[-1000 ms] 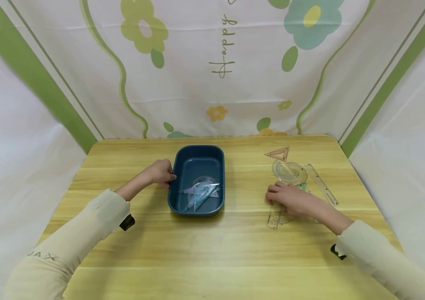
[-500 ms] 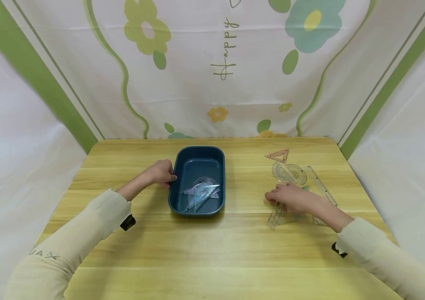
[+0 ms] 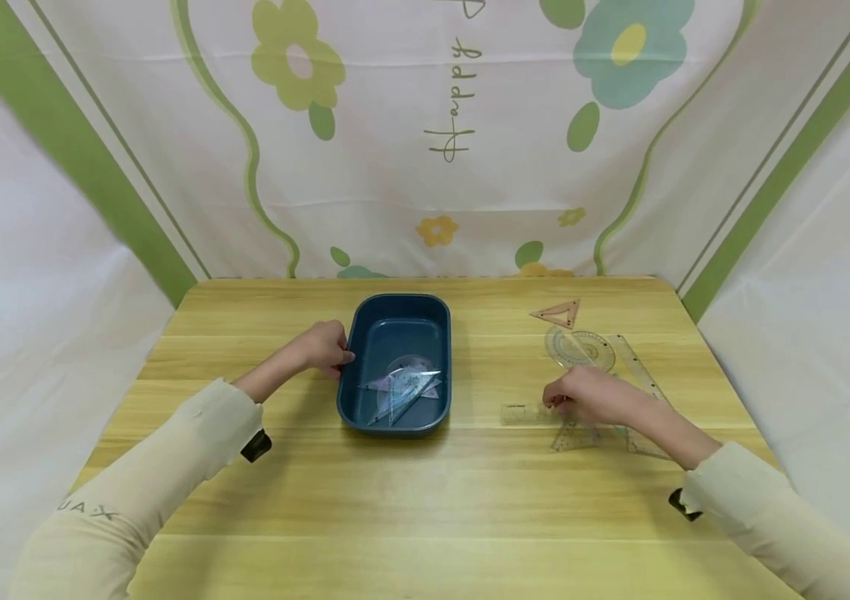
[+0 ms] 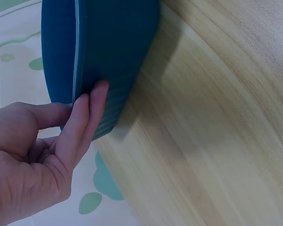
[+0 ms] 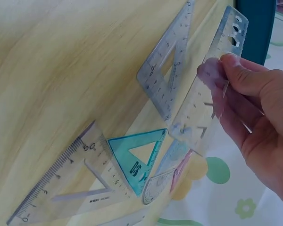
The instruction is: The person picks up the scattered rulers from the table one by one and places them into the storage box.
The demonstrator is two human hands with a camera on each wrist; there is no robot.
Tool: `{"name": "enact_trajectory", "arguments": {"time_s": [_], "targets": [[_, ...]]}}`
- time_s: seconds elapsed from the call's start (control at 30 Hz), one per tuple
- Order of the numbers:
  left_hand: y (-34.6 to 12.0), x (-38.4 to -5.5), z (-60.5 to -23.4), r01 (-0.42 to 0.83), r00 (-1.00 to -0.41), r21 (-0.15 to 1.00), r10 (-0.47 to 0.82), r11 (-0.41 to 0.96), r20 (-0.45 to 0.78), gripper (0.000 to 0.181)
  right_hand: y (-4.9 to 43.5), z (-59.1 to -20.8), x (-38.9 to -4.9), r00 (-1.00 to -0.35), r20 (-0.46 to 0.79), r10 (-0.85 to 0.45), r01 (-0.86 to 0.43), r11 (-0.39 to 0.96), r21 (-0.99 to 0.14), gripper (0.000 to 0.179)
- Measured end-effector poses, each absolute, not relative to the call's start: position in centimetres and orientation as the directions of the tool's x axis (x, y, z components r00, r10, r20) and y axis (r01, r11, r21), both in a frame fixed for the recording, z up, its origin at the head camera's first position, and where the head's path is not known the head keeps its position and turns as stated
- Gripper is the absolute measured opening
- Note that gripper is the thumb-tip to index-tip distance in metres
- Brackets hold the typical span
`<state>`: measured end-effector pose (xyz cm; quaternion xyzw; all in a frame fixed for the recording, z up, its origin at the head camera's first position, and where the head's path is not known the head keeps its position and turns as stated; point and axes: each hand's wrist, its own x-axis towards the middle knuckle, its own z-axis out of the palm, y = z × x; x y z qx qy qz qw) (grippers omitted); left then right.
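Observation:
My left hand (image 3: 326,346) pinches the left rim of a dark blue plastic bin (image 3: 395,337); in the left wrist view the thumb is at the rim and fingers lie against the outer wall. Several clear set squares (image 3: 410,385) and a round protractor lie in the bin's near half. My right hand (image 3: 596,393) pinches a short clear ruler (image 5: 197,103) between thumb and fingers. Under and around that hand lie a clear set square (image 5: 153,70), a teal set square (image 5: 134,172) and a larger clear set square (image 5: 61,174).
Beyond the right hand are overlapping clear protractors (image 3: 596,348), an orange set square (image 3: 573,313) and a long clear ruler (image 3: 637,363). The wooden table (image 3: 395,492) ends at a flower-printed cloth (image 3: 365,167) behind; white cloth hangs at both sides.
The right hand has drawn back slightly, and the short ruler in it has turned to point left toward the bin. Left hand and bin stay put.

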<state>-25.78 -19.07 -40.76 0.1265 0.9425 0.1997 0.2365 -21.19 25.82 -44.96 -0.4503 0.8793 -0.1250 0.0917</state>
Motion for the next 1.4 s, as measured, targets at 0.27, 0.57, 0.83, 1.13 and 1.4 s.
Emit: {"name": "enact_trajectory", "arguments": {"time_s": [0.27,0.57,0.83,1.13,1.4], "targets": [[-19.0,-25.8,-40.7,0.137,-0.855,0.436,0.328,0.89,-0.401,0.042,25.8,-44.4,-20.9,-0.629,-0.024,-0.777,-0.687,0.569,-0.452,0.009],[-18.9,-25.8,-40.6,0.139,-0.856,0.43,0.327,0.892,-0.401,0.046,24.8,-43.8,-20.1,-0.723,-0.089,-0.685,-0.45,0.564,-0.692,0.012],[-18.9,-25.8,-40.8,0.133,-0.859,0.423,0.317,0.896,-0.401,0.047,23.4,-43.0,-19.4,-0.765,-0.087,-0.638,-0.379,0.555,-0.74,0.016],[-19.0,-25.8,-40.8,0.14,-0.862,0.417,0.319,0.898,-0.395,0.049,21.0,-43.0,-19.5,-0.772,-0.061,-0.632,-0.361,0.516,-0.777,0.017],[-18.9,-25.9,-40.7,0.137,-0.857,0.416,0.318,0.899,-0.405,0.041,19.2,-42.7,-20.2,-0.774,-0.035,-0.632,-0.385,0.513,-0.768,0.012]]}}
